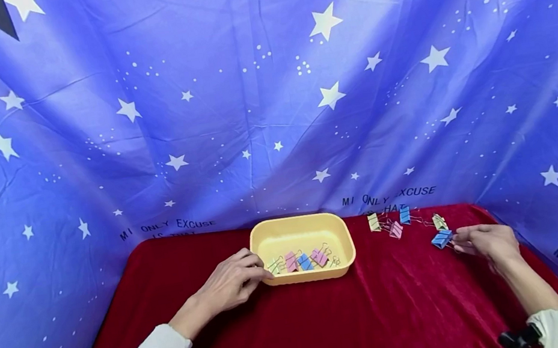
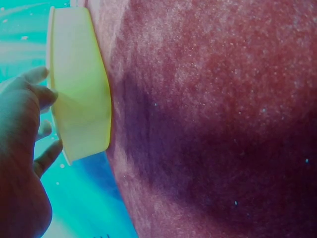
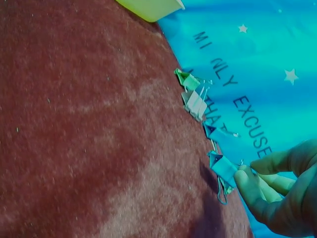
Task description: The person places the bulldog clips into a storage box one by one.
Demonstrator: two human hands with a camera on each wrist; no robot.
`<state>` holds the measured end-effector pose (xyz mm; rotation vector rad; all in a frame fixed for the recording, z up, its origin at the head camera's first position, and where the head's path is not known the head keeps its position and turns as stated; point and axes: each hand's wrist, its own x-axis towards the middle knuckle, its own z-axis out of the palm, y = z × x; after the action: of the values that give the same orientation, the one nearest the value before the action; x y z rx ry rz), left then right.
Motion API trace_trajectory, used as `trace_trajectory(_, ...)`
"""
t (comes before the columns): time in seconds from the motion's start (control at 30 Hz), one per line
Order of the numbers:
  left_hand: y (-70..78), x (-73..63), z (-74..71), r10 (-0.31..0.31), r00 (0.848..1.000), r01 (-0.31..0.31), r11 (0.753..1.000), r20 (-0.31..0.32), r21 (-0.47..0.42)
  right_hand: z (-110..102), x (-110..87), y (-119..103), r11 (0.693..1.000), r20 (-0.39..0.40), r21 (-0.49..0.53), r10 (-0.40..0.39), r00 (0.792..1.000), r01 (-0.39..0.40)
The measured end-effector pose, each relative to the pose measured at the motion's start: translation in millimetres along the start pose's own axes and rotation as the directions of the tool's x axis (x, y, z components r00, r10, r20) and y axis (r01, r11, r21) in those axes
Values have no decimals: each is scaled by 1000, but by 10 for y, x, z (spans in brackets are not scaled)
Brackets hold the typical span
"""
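A yellow plastic bin [image 1: 309, 277] stands on the red cloth, holding several binder clips in pink, blue and pale green. My left hand [image 1: 232, 280] grips the bin's left end, its fingers curled over the rim in the left wrist view. At the right, my right hand [image 1: 490, 244] pinches a blue binder clip [image 1: 441, 239] between thumb and fingers; in the right wrist view the clip [image 3: 223, 168] appears just above the cloth, with its shadow beside it. Close behind that clip lies a yellow binder clip [image 1: 439, 222].
Left of the held clip lie another blue binder clip [image 1: 405, 215], a pink one [image 1: 395, 230] and a yellow one [image 1: 374, 222]. The red velvet cloth [image 1: 315, 332] covers the table. Blue star-printed fabric [image 1: 247, 112] walls the back and sides.
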<state>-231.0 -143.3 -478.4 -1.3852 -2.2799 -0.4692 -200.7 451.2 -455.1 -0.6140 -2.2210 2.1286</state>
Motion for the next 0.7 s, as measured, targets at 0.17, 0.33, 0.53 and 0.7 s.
trace_trajectory(0.17, 5, -5, -2, 3, 1000, -3, 1000, 8, 18, 122, -24, -47, 999, 42, -31, -40, 998, 41)
trace_trajectory(0.33, 9, 7, -13, -1, 1000, 0, 999, 27, 32, 283, -79, -122, 999, 59, -25, -45, 997, 47)
trace_trajectory(0.53, 15, 14, -15, -10, 999, 9, 999, 44, 40, 482, -135, -224, 995, 107, -63, -73, 992, 80)
trace_trajectory(0.7, 33, 9, -8, -17, 999, 16, 999, 27, 35, 675, -166, -308, 989, 157, -82, -107, 982, 121)
